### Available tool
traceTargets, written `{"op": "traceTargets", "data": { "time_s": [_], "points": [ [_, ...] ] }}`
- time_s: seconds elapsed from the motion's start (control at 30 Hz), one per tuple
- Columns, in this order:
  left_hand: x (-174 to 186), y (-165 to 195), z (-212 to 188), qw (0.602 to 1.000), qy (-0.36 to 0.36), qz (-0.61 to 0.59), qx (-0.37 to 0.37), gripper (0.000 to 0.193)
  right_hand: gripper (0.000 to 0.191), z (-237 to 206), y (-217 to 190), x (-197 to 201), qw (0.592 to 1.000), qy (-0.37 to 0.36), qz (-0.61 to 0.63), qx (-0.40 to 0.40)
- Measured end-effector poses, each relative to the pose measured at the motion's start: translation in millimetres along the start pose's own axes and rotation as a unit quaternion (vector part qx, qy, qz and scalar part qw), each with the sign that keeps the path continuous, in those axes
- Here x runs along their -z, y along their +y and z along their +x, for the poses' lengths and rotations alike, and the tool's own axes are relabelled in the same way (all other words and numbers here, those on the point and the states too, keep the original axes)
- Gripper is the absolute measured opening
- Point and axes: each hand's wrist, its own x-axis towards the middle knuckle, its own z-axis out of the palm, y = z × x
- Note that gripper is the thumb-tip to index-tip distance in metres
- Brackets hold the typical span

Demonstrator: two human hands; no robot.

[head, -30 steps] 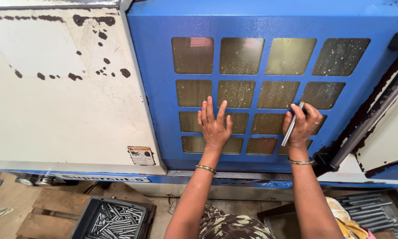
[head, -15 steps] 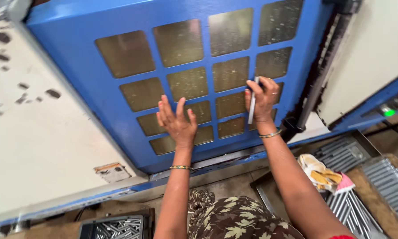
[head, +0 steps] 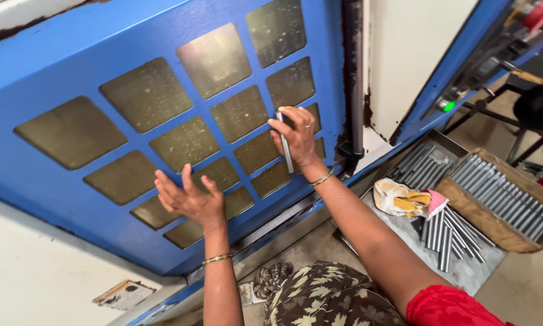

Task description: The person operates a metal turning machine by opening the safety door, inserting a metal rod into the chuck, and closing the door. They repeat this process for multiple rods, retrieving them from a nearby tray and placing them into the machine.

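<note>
We press our left hand [head: 190,202], fingers spread flat and holding nothing, against the lower panes of the blue sliding door [head: 72,78], while our right hand [head: 295,136] is closed around a slim metal rod [head: 285,143] held upright against the door near its right edge. The door looks heavy and rigid, its painted frame bars a firmer place to push than the dusty window panes [head: 145,93]; the rod looks stiff, smooth and light. To the right the door meets the black vertical rail [head: 356,78], so free travel seems to lie leftward, with trays of rods [head: 501,199] below right
</note>
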Motion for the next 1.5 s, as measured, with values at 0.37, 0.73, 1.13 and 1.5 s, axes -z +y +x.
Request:
{"op": "traceTargets", "data": {
  "time_s": [0.37,0.73,1.13,1.5],
  "points": [
    [-13,-3,3,1.000,0.007,-0.004,-0.002,0.051,0.030,1,2,-4,1.000,-0.007,0.005,-0.005],
    [-19,3,10,1.000,0.022,0.012,-0.001,0.052,0.025,2,7,-10,0.999,-0.007,0.032,0.002],
    [-26,12,18,0.999,0.038,0.034,-0.002,0.056,0.027,7,30,-5,0.996,-0.030,0.086,-0.003],
    [-30,22,30,0.997,0.060,0.046,-0.008,0.055,0.024,5,55,-16,0.989,-0.017,0.143,0.021]
  ]
}}
